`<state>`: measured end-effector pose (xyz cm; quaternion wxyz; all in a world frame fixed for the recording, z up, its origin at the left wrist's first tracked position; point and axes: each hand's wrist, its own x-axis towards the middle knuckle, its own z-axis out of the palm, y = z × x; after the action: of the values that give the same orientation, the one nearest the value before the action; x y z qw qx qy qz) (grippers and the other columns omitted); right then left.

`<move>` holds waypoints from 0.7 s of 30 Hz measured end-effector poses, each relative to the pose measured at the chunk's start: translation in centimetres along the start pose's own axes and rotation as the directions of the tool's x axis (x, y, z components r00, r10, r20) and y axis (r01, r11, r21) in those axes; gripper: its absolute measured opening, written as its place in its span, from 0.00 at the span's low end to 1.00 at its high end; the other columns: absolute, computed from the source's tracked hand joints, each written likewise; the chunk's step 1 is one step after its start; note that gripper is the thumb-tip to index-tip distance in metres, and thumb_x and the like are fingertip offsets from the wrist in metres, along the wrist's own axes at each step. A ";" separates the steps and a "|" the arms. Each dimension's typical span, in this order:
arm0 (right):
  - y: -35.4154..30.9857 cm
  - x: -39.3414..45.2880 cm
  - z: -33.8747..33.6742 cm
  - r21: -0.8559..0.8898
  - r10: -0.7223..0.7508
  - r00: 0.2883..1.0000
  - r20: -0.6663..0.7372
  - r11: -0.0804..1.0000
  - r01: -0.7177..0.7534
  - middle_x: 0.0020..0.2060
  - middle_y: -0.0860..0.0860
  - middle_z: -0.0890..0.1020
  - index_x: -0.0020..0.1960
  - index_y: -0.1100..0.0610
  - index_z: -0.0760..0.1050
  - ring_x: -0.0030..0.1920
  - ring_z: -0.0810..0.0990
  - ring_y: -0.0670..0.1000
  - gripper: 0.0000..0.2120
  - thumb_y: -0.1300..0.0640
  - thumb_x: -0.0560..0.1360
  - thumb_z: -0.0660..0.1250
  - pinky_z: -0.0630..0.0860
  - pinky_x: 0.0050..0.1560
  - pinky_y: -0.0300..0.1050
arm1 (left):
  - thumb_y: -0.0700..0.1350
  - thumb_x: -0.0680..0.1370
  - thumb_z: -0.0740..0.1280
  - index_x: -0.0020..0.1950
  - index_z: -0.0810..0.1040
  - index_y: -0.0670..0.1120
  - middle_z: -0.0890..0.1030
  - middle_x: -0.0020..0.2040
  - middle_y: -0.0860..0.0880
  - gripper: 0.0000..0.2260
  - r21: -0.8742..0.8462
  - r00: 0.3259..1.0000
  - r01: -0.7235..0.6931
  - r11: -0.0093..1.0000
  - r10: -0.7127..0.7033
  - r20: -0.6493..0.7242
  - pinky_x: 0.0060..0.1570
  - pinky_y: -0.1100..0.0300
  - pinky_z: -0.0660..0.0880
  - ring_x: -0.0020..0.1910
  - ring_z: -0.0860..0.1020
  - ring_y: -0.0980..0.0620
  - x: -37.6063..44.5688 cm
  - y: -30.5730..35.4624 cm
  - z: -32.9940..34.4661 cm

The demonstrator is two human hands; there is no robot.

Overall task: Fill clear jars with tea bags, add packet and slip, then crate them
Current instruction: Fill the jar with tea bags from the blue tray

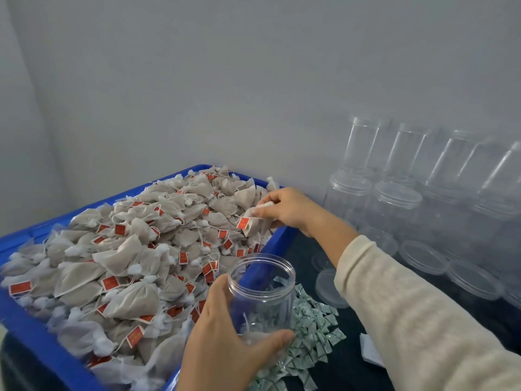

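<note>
Blue crate (17, 241), heaped with tea bags. Clear jar (260, 294), light and slick, wrapped in my left hand (222, 342) beside it. My right hand (284, 210) pinches one soft tea bag (251, 222) by its gathered top.

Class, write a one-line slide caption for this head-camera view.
Left hand holds a clear jar while right hand pinches tea bags from the blue crate.

One blue crate (25, 238), two hands, heaps of tea bags (118, 249) beyond counting.
</note>
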<state>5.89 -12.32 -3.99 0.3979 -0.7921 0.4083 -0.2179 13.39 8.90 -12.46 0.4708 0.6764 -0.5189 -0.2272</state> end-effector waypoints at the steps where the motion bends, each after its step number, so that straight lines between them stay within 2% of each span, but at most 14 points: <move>1: -0.5 -0.6 -0.5 0.074 0.007 1.000 -0.007 0.997 -0.006 0.49 0.53 0.83 0.51 0.55 0.79 0.47 0.84 0.50 0.09 0.55 0.72 0.74 0.82 0.45 0.42 | 0.75 0.49 0.69 0.67 0.61 0.59 0.76 0.51 0.66 0.50 0.026 1.000 -0.001 1.000 0.001 0.000 0.45 0.70 0.72 0.47 0.76 0.64 0.0 -0.1 0.0; 2: -1.1 -1.2 -0.9 0.136 0.010 1.000 -0.011 0.991 -0.008 0.49 0.54 0.83 0.52 0.57 0.79 0.47 0.84 0.50 0.11 0.56 0.72 0.74 0.83 0.46 0.44 | 0.76 0.49 0.68 0.69 0.60 0.56 0.74 0.54 0.65 0.52 0.040 1.000 -0.004 0.999 0.004 -0.003 0.47 0.70 0.72 0.48 0.76 0.64 0.0 -0.1 0.0; 3: -1.7 -1.9 -1.2 0.176 0.005 1.000 -0.014 0.984 -0.002 0.48 0.54 0.84 0.53 0.58 0.79 0.45 0.85 0.50 0.11 0.57 0.72 0.74 0.83 0.44 0.43 | 0.75 0.49 0.69 0.68 0.60 0.59 0.74 0.54 0.66 0.51 0.032 1.000 -0.012 0.999 0.012 0.003 0.45 0.72 0.71 0.48 0.75 0.66 0.0 -0.1 0.0; 5: -2.8 -3.5 -1.7 0.194 -0.023 0.999 -0.031 0.981 0.029 0.45 0.52 0.85 0.50 0.57 0.79 0.42 0.85 0.47 0.10 0.56 0.71 0.74 0.82 0.40 0.40 | 0.75 0.49 0.69 0.59 0.60 0.68 0.72 0.49 0.69 0.42 -0.007 0.999 -0.044 0.999 0.044 0.003 0.38 0.77 0.69 0.46 0.73 0.75 -0.1 0.2 -0.2; 7: -3.8 -5.1 -2.0 0.210 -0.052 0.998 -0.036 0.976 0.059 0.44 0.51 0.85 0.48 0.55 0.80 0.43 0.85 0.48 0.08 0.55 0.71 0.74 0.82 0.40 0.40 | 0.76 0.48 0.68 0.54 0.58 0.70 0.71 0.48 0.70 0.39 -0.032 0.999 -0.035 0.999 0.035 -0.002 0.36 0.75 0.69 0.46 0.71 0.76 -0.1 0.4 -0.3; 11: -5.6 -7.7 -2.3 0.326 -0.085 0.996 -0.006 0.942 0.082 0.43 0.52 0.86 0.46 0.56 0.80 0.43 0.86 0.50 0.04 0.56 0.72 0.72 0.82 0.40 0.41 | 0.76 0.49 0.67 0.61 0.57 0.64 0.71 0.49 0.69 0.45 -0.026 0.999 -0.041 0.999 0.040 -0.030 0.40 0.73 0.67 0.47 0.71 0.72 -0.1 -0.1 -0.1; 14: -6.2 -9.0 -2.2 0.331 -0.101 0.995 0.013 0.939 0.092 0.40 0.51 0.86 0.45 0.56 0.80 0.42 0.86 0.50 0.04 0.57 0.71 0.73 0.82 0.40 0.40 | 0.76 0.50 0.69 0.67 0.59 0.58 0.72 0.50 0.67 0.50 -0.016 0.998 -0.051 0.999 0.050 -0.037 0.43 0.71 0.67 0.48 0.72 0.69 -0.1 -0.6 0.1; 17: -5.8 -9.8 -1.6 0.169 -0.140 0.990 -0.007 0.976 0.139 0.36 0.47 0.84 0.43 0.55 0.80 0.38 0.84 0.43 0.04 0.57 0.71 0.75 0.81 0.39 0.36 | 0.75 0.51 0.70 0.69 0.60 0.54 0.72 0.50 0.67 0.52 -0.014 0.998 -0.045 0.999 0.044 -0.038 0.43 0.72 0.67 0.48 0.71 0.70 -0.1 -0.9 0.2; 19: -5.3 -10.3 -0.9 -0.007 -0.186 0.982 -0.004 0.982 0.186 0.32 0.41 0.81 0.41 0.52 0.79 0.33 0.79 0.36 0.05 0.55 0.70 0.75 0.74 0.35 0.28 | 0.74 0.51 0.70 0.67 0.60 0.54 0.72 0.51 0.66 0.50 -0.013 0.998 -0.045 0.999 0.044 -0.038 0.43 0.71 0.66 0.48 0.71 0.70 -0.1 -0.9 0.2; 21: -4.5 -10.6 -0.3 -0.160 -0.221 0.975 0.017 0.962 0.221 0.31 0.40 0.78 0.40 0.48 0.78 0.31 0.75 0.33 0.06 0.53 0.70 0.75 0.69 0.33 0.26 | 0.74 0.52 0.70 0.63 0.61 0.56 0.73 0.51 0.66 0.46 -0.029 0.998 -0.051 0.998 0.050 -0.040 0.43 0.71 0.67 0.49 0.71 0.70 -0.2 -0.8 0.1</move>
<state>1.77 -2.19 -0.36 0.3058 -0.8620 0.3339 -0.2278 13.65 9.01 -13.27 0.4965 0.6603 -0.5229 -0.2097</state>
